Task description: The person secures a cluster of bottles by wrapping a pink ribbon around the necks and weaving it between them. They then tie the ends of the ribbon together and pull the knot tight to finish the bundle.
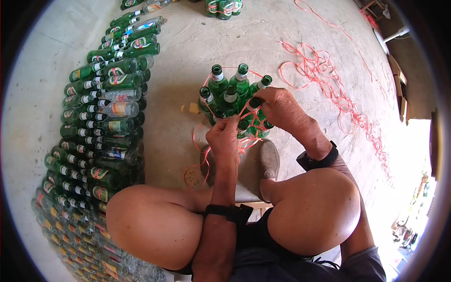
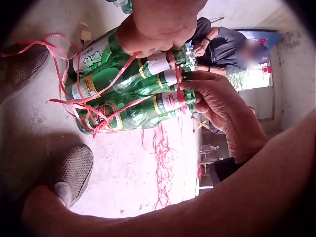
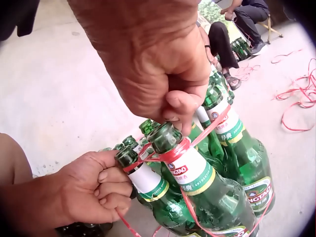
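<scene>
Left of the bottle cluster (image 1: 230, 97), a hand could pass over the floor strip (image 1: 171, 70), until the stacked bottles (image 1: 123, 82) block it. Beyond the bottle cluster there is also a way, up to the bundled bottles (image 1: 225, 9). Right of it, the ribbon tangle (image 1: 324, 75) can catch fingers. On its near side, shoes (image 1: 269, 160) and knees (image 1: 317, 207) narrow the passage.

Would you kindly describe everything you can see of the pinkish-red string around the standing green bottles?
The string is thin, flat and slightly shiny, apparently plastic. It runs around the clustered green bottles, wrapping closely about the nearest neck, while loose loops hang near their bases. The left hand grips it; whether the right hand also does is hidden. No finished knot can be made out.
</scene>
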`<state>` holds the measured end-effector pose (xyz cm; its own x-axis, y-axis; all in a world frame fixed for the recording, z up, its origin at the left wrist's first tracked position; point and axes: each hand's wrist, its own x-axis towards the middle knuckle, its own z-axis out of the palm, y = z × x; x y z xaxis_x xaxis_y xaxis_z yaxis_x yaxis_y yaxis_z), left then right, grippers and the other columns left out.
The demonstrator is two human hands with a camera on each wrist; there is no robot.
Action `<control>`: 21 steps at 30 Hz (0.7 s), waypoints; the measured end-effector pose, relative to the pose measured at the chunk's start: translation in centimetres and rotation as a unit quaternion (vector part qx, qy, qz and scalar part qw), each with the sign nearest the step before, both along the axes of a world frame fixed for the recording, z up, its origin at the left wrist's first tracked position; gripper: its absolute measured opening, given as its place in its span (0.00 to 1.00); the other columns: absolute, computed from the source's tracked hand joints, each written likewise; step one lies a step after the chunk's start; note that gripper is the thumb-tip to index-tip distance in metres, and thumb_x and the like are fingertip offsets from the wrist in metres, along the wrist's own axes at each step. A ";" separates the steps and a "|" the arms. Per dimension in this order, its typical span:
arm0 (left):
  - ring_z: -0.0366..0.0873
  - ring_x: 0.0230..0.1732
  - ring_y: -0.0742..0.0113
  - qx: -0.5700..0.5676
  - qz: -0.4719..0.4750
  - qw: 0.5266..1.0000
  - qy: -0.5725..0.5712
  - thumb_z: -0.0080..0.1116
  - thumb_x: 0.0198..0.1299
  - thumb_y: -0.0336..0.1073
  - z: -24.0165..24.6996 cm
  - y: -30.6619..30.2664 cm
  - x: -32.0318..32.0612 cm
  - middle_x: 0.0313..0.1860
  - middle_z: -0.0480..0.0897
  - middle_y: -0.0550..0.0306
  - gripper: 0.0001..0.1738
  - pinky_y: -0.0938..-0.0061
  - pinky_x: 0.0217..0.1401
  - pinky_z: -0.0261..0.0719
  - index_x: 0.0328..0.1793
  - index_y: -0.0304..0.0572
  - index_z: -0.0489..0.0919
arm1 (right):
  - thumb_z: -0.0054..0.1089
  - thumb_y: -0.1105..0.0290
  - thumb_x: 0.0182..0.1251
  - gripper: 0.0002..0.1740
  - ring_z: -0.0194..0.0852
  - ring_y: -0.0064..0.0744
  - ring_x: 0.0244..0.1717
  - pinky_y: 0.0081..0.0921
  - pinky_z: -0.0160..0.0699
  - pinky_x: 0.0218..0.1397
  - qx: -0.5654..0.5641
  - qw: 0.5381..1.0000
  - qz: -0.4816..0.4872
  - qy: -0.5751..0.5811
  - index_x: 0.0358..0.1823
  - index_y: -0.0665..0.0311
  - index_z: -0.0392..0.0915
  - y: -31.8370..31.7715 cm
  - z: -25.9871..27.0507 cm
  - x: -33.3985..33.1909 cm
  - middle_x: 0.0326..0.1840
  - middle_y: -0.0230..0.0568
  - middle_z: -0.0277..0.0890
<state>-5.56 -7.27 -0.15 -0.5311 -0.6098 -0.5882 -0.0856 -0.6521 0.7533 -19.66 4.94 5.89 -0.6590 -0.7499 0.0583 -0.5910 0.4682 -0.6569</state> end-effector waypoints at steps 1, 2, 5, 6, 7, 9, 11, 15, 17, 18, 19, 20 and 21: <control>0.76 0.30 0.78 -0.004 -0.001 1.000 -0.009 0.73 0.65 0.28 0.3 -0.1 0.0 0.30 0.86 0.63 0.06 0.78 0.37 0.71 0.38 0.30 0.91 | 0.60 0.80 0.62 0.11 0.88 0.60 0.44 0.47 0.88 0.47 0.005 1.000 0.000 0.002 0.45 0.67 0.86 -0.1 0.3 0.2 0.39 0.57 0.86; 0.76 0.30 0.78 -0.008 -0.004 1.000 -0.014 0.73 0.65 0.28 0.4 -0.1 0.0 0.30 0.86 0.63 0.06 0.78 0.37 0.71 0.38 0.30 0.90 | 0.61 0.79 0.62 0.10 0.88 0.61 0.44 0.49 0.87 0.48 0.011 1.000 0.000 0.004 0.44 0.66 0.86 -0.2 0.4 0.2 0.39 0.57 0.86; 0.76 0.30 0.78 -0.020 -0.015 0.999 -0.024 0.72 0.66 0.28 0.7 -0.3 0.2 0.29 0.86 0.62 0.07 0.78 0.37 0.71 0.36 0.31 0.90 | 0.65 0.75 0.63 0.09 0.88 0.61 0.42 0.50 0.87 0.46 0.000 0.997 0.029 0.078 0.44 0.67 0.86 -0.3 0.3 0.3 0.39 0.59 0.86; 0.70 0.26 0.80 -0.030 -0.013 0.999 -0.015 0.73 0.65 0.29 0.5 -0.4 0.2 0.27 0.83 0.65 0.07 0.78 0.31 0.63 0.36 0.33 0.89 | 0.67 0.75 0.63 0.12 0.89 0.59 0.44 0.48 0.87 0.47 0.017 0.997 0.040 0.064 0.47 0.67 0.86 -0.3 0.4 0.1 0.40 0.58 0.86; 0.64 0.21 0.83 -0.041 -0.013 0.999 -0.007 0.75 0.65 0.30 0.1 -0.3 0.4 0.25 0.81 0.68 0.07 0.79 0.25 0.55 0.36 0.35 0.89 | 0.68 0.75 0.63 0.14 0.89 0.57 0.45 0.45 0.88 0.49 0.035 0.997 0.050 0.048 0.50 0.68 0.85 -0.2 0.5 -0.2 0.40 0.56 0.87; 0.58 0.17 0.86 -0.055 -0.013 0.998 0.010 0.75 0.66 0.31 -0.4 -0.3 0.7 0.23 0.78 0.71 0.07 0.79 0.18 0.48 0.36 0.36 0.88 | 0.70 0.74 0.64 0.16 0.90 0.54 0.46 0.43 0.88 0.49 0.052 0.996 0.063 0.028 0.53 0.68 0.85 -0.1 0.3 -0.5 0.41 0.55 0.87; 0.59 0.18 0.86 -0.064 -0.014 0.997 0.027 0.75 0.66 0.31 -0.7 -0.3 1.1 0.23 0.78 0.71 0.08 0.80 0.19 0.48 0.35 0.36 0.88 | 0.70 0.73 0.64 0.16 0.90 0.54 0.45 0.43 0.88 0.49 0.048 0.996 0.069 0.018 0.53 0.68 0.85 -0.1 -0.2 -0.6 0.41 0.55 0.87; 0.60 0.19 0.87 -0.077 -0.036 0.995 0.046 0.73 0.68 0.32 -0.7 -0.6 2.0 0.24 0.78 0.71 0.07 0.80 0.19 0.49 0.37 0.37 0.89 | 0.71 0.74 0.64 0.16 0.90 0.54 0.44 0.42 0.87 0.47 0.057 0.996 0.063 0.030 0.53 0.68 0.85 -0.2 0.0 -0.2 0.41 0.55 0.87; 0.60 0.19 0.87 -0.093 -0.053 0.992 0.066 0.72 0.69 0.32 -0.8 -0.8 2.5 0.25 0.78 0.72 0.06 0.80 0.19 0.49 0.40 0.36 0.89 | 0.71 0.74 0.64 0.16 0.90 0.54 0.43 0.42 0.87 0.47 0.054 0.995 0.066 0.043 0.53 0.68 0.86 -0.2 -0.1 -0.1 0.40 0.55 0.87; 0.61 0.19 0.87 -0.101 -0.060 0.990 0.075 0.72 0.70 0.32 -0.8 -0.9 2.7 0.26 0.79 0.72 0.06 0.81 0.20 0.49 0.41 0.36 0.89 | 0.71 0.74 0.64 0.16 0.90 0.54 0.43 0.42 0.87 0.46 0.048 0.996 0.064 0.038 0.53 0.68 0.85 -0.3 -0.1 0.0 0.40 0.54 0.87; 0.61 0.20 0.87 -0.109 -0.066 0.988 0.081 0.71 0.70 0.32 -0.9 -1.1 2.9 0.26 0.79 0.72 0.06 0.81 0.20 0.50 0.43 0.35 0.90 | 0.70 0.74 0.64 0.16 0.90 0.54 0.43 0.42 0.87 0.46 0.043 0.997 0.062 0.033 0.53 0.68 0.85 -0.3 0.0 0.1 0.40 0.54 0.87; 0.62 0.21 0.87 -0.108 -0.072 0.989 0.076 0.70 0.70 0.32 -0.7 -1.3 3.0 0.27 0.79 0.71 0.06 0.81 0.21 0.51 0.43 0.34 0.90 | 0.70 0.74 0.64 0.16 0.90 0.54 0.43 0.42 0.87 0.46 0.037 0.997 0.061 0.029 0.53 0.68 0.85 -0.3 0.1 0.1 0.40 0.54 0.87; 0.62 0.22 0.87 -0.106 -0.078 0.989 0.070 0.70 0.70 0.31 -0.6 -1.5 3.1 0.28 0.80 0.71 0.07 0.81 0.22 0.52 0.44 0.34 0.90 | 0.70 0.74 0.64 0.16 0.90 0.53 0.43 0.42 0.87 0.46 0.034 0.997 0.062 0.028 0.53 0.68 0.85 -0.3 0.1 0.1 0.39 0.54 0.87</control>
<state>-2.45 -8.73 -0.77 -0.6950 -0.6165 -0.3699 -0.0574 -0.4653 0.8833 -19.59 4.61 6.02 -0.5582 -0.8288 0.0397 -0.6823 0.4313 -0.5903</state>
